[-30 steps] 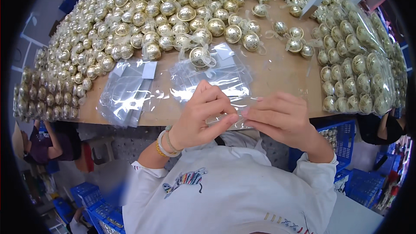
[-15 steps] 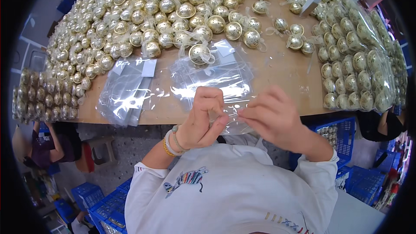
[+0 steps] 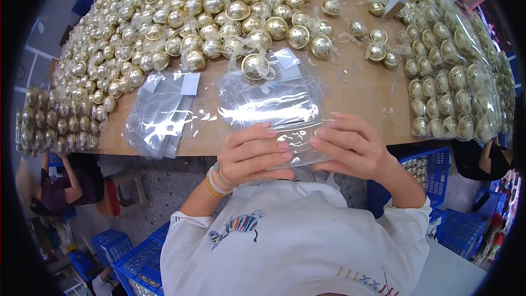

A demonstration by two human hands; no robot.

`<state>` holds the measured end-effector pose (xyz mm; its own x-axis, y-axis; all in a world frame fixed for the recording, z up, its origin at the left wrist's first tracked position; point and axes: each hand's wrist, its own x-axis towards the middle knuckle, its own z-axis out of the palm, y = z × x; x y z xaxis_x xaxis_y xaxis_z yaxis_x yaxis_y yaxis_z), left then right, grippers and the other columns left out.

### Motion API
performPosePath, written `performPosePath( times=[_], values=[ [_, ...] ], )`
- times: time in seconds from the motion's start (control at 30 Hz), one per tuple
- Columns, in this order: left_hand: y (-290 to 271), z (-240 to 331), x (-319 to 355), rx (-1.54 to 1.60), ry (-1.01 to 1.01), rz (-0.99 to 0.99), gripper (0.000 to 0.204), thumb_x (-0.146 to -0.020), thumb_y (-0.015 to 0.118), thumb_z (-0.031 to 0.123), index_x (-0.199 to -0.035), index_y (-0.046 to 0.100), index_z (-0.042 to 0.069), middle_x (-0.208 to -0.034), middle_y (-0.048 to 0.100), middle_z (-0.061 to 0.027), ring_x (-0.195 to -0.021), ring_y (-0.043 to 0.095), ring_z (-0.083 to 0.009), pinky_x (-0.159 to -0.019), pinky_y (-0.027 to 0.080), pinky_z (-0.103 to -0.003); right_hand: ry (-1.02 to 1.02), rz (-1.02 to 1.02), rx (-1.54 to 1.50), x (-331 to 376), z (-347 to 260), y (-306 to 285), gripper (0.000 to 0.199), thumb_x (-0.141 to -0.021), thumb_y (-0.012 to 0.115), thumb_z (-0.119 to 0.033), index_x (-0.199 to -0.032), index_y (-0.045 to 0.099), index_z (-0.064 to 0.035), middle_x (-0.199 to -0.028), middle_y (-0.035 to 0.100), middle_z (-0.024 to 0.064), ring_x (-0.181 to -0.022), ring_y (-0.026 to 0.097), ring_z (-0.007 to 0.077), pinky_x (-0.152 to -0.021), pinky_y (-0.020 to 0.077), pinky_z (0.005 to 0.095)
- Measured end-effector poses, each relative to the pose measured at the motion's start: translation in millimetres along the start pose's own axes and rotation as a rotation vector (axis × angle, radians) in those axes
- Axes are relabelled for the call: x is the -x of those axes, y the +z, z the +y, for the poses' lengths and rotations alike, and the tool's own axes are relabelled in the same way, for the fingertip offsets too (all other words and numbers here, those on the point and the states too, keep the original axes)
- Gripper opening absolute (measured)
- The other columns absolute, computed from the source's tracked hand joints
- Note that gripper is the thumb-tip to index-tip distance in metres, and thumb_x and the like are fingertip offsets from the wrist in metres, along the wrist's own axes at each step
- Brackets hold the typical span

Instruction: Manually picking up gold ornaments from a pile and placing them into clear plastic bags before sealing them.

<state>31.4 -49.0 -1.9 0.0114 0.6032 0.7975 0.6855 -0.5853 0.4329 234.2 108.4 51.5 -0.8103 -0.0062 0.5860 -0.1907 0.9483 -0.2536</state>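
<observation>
At the table's near edge, a clear plastic box or sleeve (image 3: 302, 147) sits between my two hands. My left hand (image 3: 253, 152), with bracelets at the wrist, grips its left end, fingers bent over the top. From the other end my right hand (image 3: 353, 145) holds it, thumb below and fingers above. Just beyond lies a stack of flat clear plastic sheets (image 3: 268, 101). A gold patterned ball (image 3: 255, 67) with a sheer ribbon rests on that stack. The plastic's exact shape is hard to make out through glare.
A large heap of gold balls (image 3: 181, 19) covers the far and left table (image 3: 361, 93). More flat plastic (image 3: 159, 118) lies left. Filled clear packs (image 3: 449, 98) stand right, others (image 3: 60, 123) far left. Blue crates (image 3: 433, 172) are below the edge; a person sits at left.
My fingers have gone from pinching the plastic's edge to spreading over both ends of it. My left hand has lowered and flattened, and the plastic now looks fuller in shape.
</observation>
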Motion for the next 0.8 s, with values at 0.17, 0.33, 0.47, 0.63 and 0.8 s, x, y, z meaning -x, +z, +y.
performPosePath(
  times=[0.17, 0.33, 0.47, 0.63, 0.8],
  values=[
    [4.6, 2.3, -3.0, -0.002, 0.056, -0.024, 0.038, -0.064, 0.086, 0.025, -0.097, 0.072, 0.012, -0.104, 0.066, -0.0013, -0.098, 0.06, -0.0246, -0.091, 0.053, -0.04, -0.09, 0.115, -0.148, 18.3, 13.8, 23.1, 0.039, -0.064, 0.084, -0.021, -0.1, 0.074, -0.0099, -0.106, 0.065, 0.0037, -0.1, 0.056, 0.0247, -0.101, 0.0463, 0.0451],
    [-6.4, 20.1, -23.7, -0.177, -0.023, -0.024, 0.036, -0.061, 0.087, 0.023, -0.09, 0.07, 0.012, -0.094, 0.062, -0.0003, -0.099, 0.059, -0.0279, -0.086, 0.053, -0.04, -0.025, 0.067, -1.155, -7.0, 37.0, 23.0, 0.027, -0.071, 0.077, -0.006, -0.098, 0.074, -0.0077, -0.105, 0.066, 0.0056, -0.1, 0.058, 0.028, -0.103, 0.043, 0.0459],
    [-21.5, 17.8, -10.3, -0.245, -0.192, 0.229, 0.041, -0.074, 0.08, 0.018, -0.11, 0.063, 0.007, -0.102, 0.058, -0.0054, -0.099, 0.057, -0.0269, -0.087, 0.048, -0.038, 0.904, 0.406, -0.125, -28.2, 124.4, 36.2, 0.05, -0.082, 0.069, -0.045, -0.103, 0.068, 0.0004, -0.098, 0.069, 0.0129, -0.1, 0.065, 0.0276, -0.081, 0.0504, 0.04],
    [27.3, -5.7, 38.1, -0.087, -0.965, 0.609, 0.041, -0.089, 0.065, 0.014, -0.126, 0.053, 0.003, -0.119, 0.051, -0.0096, -0.106, 0.049, -0.021, -0.096, 0.038, -0.034, 1.205, -0.098, 0.28, -43.9, 155.0, 71.7, 0.054, -0.074, 0.076, -0.043, -0.107, 0.065, -0.0017, -0.096, 0.067, 0.0133, -0.087, 0.065, 0.0279, -0.069, 0.0511, 0.0383],
    [27.8, 5.9, 60.1, -0.245, -0.899, 0.477, 0.052, -0.087, 0.067, 0.024, -0.132, 0.048, 0.005, -0.134, 0.042, -0.0129, -0.124, 0.036, -0.0292, -0.104, 0.03, -0.04, 0.758, 0.172, -0.032, 37.4, 128.8, 42.7, 0.045, -0.072, 0.078, -0.018, -0.114, 0.062, -0.0098, -0.112, 0.062, 0.0154, -0.097, 0.062, 0.03, -0.079, 0.0514, 0.0397]
  ],
)
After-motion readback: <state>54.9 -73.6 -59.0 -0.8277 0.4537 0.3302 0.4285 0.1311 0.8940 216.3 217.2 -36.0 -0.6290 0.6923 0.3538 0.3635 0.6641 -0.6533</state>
